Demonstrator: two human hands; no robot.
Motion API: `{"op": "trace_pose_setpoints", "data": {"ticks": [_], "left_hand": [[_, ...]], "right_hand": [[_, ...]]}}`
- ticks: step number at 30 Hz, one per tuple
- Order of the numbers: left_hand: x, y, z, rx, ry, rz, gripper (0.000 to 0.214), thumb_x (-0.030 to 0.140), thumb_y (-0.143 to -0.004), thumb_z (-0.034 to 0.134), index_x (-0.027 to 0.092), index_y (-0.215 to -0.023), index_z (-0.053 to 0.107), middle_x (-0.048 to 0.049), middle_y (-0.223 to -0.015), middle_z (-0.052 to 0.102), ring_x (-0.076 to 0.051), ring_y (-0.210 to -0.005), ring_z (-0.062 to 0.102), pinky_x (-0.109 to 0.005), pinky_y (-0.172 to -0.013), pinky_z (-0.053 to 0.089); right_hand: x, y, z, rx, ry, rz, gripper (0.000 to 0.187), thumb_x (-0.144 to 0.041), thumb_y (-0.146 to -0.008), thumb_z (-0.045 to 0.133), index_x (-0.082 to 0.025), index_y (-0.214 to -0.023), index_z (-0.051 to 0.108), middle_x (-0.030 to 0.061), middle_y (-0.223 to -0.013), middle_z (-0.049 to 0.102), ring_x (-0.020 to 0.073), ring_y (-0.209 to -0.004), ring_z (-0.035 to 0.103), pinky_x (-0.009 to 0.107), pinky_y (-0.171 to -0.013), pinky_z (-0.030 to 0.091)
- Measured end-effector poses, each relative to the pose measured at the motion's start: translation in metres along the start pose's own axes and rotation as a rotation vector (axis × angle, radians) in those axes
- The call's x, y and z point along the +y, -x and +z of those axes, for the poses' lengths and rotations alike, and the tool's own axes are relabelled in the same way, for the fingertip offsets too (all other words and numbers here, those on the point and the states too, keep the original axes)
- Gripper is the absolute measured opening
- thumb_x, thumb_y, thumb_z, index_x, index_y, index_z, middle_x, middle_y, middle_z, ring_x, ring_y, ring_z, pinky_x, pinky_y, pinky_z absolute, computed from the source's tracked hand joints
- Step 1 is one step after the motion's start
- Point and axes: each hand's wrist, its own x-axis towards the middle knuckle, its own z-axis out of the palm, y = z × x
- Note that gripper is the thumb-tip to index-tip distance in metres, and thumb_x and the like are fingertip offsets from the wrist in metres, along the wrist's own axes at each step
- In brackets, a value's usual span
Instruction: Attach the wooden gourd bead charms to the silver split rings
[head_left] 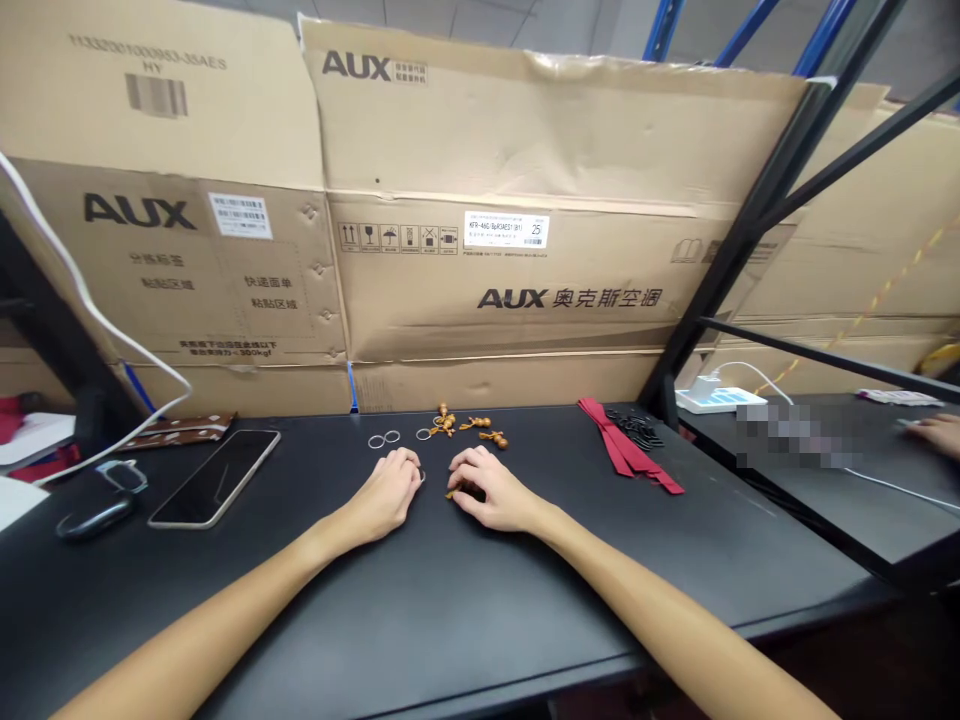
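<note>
Both my hands rest on the black table (450,600), close together near its middle. My left hand (390,492) is curled with a small metal ring pinched at its fingertips. My right hand (491,487) is closed on a small brown wooden gourd charm, of which only the tip shows. Just beyond the hands lie several loose metal key rings (383,438) and a few wooden gourd charms (472,428). A bundle of red ribbons (626,450) and a pile of black cords (637,428) lie to the right.
A phone (215,477) lies face up at the left, next to a dark mouse (94,513) and a brown strap (180,428). Cardboard boxes (525,200) wall the back. A black frame post (750,220) slants at the right. Another person's hand (937,432) rests on the neighbouring table, beside a white power strip (716,398).
</note>
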Motion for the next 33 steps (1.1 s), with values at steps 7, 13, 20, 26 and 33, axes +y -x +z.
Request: {"op": "trace_pose_setpoints", "data": {"ticks": [7,13,20,26,33], "left_hand": [[-0.001,0.001,0.001,0.008,0.059,-0.01,0.024,0.022,-0.098,0.032,0.018,-0.083,0.05,-0.0101,-0.105,0.053,-0.022,-0.094,0.052,-0.043,-0.086,0.043],[0.014,0.001,0.001,0.03,0.204,-0.069,0.025,0.023,-0.098,0.033,0.018,-0.08,0.05,-0.0067,-0.103,0.055,-0.019,-0.096,0.053,-0.039,-0.09,0.042],[0.026,0.0,0.004,0.007,0.286,-0.117,0.026,0.027,-0.098,0.034,0.019,-0.08,0.051,-0.0058,-0.101,0.055,-0.018,-0.092,0.053,-0.038,-0.088,0.042],[0.023,0.0,0.006,0.012,0.287,-0.098,0.025,0.026,-0.098,0.036,0.019,-0.081,0.053,-0.0056,-0.101,0.056,-0.018,-0.092,0.054,-0.037,-0.088,0.042],[0.023,0.0,0.005,0.011,0.271,-0.094,0.025,0.025,-0.098,0.035,0.019,-0.08,0.052,-0.0047,-0.1,0.056,-0.018,-0.093,0.055,-0.036,-0.088,0.042]], "right_hand": [[0.003,0.0,0.005,0.015,0.001,0.049,0.01,-0.019,-0.09,0.053,-0.019,-0.082,0.059,0.008,-0.104,0.057,0.0211,-0.096,0.049,0.039,-0.086,0.042],[-0.007,-0.003,0.011,0.094,-0.092,0.048,0.013,-0.016,-0.093,0.047,-0.02,-0.081,0.051,0.0053,-0.096,0.058,0.0184,-0.092,0.049,0.036,-0.083,0.041],[-0.012,-0.003,0.015,0.117,-0.144,0.056,0.011,-0.013,-0.09,0.051,-0.021,-0.083,0.048,0.0034,-0.092,0.058,0.017,-0.088,0.05,0.032,-0.08,0.042],[-0.01,-0.004,0.018,0.132,-0.132,0.066,0.009,-0.015,-0.089,0.053,-0.021,-0.084,0.049,0.0036,-0.092,0.059,0.018,-0.088,0.051,0.033,-0.08,0.042],[-0.01,-0.005,0.02,0.152,-0.081,0.086,0.008,-0.018,-0.088,0.057,-0.021,-0.083,0.051,0.004,-0.088,0.059,0.0193,-0.085,0.05,0.033,-0.078,0.041]]}}
